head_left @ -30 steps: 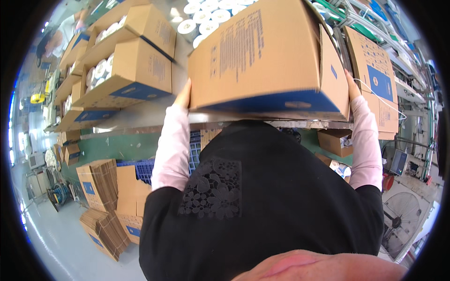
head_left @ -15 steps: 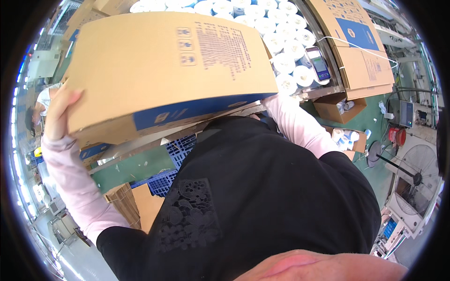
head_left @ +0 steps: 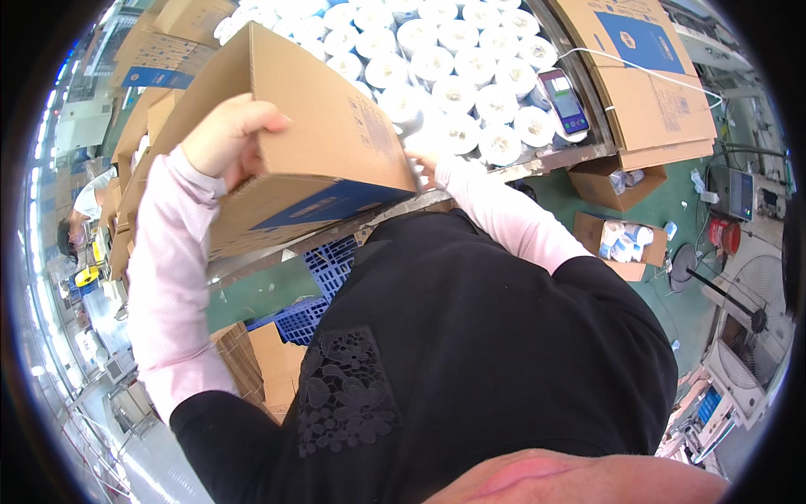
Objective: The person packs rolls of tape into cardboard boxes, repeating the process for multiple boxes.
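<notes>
A brown cardboard box [head_left: 323, 126] with a blue printed band stands partly unfolded at the bench edge, left of centre. My left hand [head_left: 238, 139] is closed on its upper near edge, with the thumb over the front panel. At the box's right end is my right hand [head_left: 426, 162], its fingers close against the cardboard; they are blurred and partly hidden, so their grip does not show. Just beyond the box and my right hand, many white rolls [head_left: 432, 65] stand packed upright on the bench.
A phone [head_left: 564, 102] lies on the rolls at the right, near the metal bench rim [head_left: 554, 161]. Flattened cartons [head_left: 642, 80] stack beyond it. Open boxes [head_left: 620, 244], a standing fan [head_left: 747, 311] and blue pallets [head_left: 304, 322] stand on the floor. Another person [head_left: 88, 202] is at far left.
The box has opened from a flatter shape and turned, moving left at its right end. My left hand has moved right and inward with its edge. My right hand has come into sight, farther left.
</notes>
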Available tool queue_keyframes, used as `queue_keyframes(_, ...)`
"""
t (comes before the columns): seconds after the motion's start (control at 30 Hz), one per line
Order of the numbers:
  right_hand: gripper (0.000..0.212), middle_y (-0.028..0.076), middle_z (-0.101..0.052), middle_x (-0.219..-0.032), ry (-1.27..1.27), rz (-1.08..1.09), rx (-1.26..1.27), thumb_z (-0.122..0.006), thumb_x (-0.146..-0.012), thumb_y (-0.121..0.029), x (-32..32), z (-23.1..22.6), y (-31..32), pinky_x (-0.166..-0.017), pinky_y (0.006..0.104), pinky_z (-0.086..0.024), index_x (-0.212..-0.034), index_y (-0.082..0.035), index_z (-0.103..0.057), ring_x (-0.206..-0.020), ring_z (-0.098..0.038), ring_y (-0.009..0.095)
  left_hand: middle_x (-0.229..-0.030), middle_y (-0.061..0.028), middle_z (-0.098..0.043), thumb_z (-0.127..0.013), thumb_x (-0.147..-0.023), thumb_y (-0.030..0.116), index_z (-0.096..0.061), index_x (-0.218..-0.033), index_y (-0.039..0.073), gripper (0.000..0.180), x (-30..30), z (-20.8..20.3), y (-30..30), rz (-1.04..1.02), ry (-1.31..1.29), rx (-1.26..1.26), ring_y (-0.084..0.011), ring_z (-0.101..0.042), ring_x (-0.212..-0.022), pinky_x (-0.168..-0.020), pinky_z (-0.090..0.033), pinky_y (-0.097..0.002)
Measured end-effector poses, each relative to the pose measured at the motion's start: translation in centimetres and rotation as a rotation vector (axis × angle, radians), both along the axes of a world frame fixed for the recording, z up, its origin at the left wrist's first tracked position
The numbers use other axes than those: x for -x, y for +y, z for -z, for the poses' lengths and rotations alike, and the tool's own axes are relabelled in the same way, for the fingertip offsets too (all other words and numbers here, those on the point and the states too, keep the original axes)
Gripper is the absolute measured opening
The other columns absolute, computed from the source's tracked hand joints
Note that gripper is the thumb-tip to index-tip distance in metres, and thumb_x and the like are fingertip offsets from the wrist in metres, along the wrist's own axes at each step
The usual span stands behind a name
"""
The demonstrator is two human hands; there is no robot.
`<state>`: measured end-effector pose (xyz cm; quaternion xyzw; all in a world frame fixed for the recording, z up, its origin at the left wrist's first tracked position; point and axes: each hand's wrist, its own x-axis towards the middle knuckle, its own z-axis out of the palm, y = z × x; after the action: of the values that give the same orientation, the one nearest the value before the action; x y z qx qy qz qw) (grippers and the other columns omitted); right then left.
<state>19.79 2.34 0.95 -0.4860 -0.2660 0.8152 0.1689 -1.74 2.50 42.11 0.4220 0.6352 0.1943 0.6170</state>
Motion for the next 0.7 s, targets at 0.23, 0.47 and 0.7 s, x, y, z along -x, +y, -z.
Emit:
queue_keyframes(0.23, 0.049, 0.011, -0.056, -0.125, -0.060, 0.185, -0.167, -0.045, -0.096, -0.037, -3.6, -4.0, 5.2, -0.095, 0.0325, -0.041, -0.132, -0.004, -0.048, -0.117, -0.049, 0.017, -0.107, -0.0115, -0.061, -0.054, -0.081, 0.014, -0.042, -0.128, -0.003, 0.051, -6.8, 0.3, -3.4, 0.028, -0.070, 0.141, -0.0195, -0.064, -0.088, -0.067, -0.055, -0.0345)
queue_keyframes(0.47, 0.048, 0.011, -0.057, -0.124, 0.103, 0.208, -0.192, -0.045, -0.096, -0.036, 1.5, -9.6, 5.2, -0.094, 0.0329, -0.042, -0.132, -0.004, -0.049, -0.117, -0.050, 0.017, -0.124, -0.0156, -0.052, -0.056, -0.078, 0.010, -0.036, -0.135, -0.003, 0.062, -6.0, 0.2, -4.6, -0.014, -0.103, 0.181, -0.0245, -0.056, -0.111, -0.088, -0.050, -0.0390)
queue_keyframes(0.7, 0.048, 0.011, -0.057, -0.123, 0.231, 0.160, -0.316, -0.045, -0.096, -0.036, 4.9, -17.4, 8.4, -0.093, 0.0334, -0.043, -0.131, -0.004, -0.049, -0.116, -0.050, 0.017, -0.116, -0.0137, -0.057, -0.058, -0.076, 0.007, -0.042, -0.131, -0.003, 0.058, -7.0, 2.8, -3.6, 0.016, -0.172, 0.260, -0.0228, -0.061, -0.100, -0.076, -0.054, -0.0364)
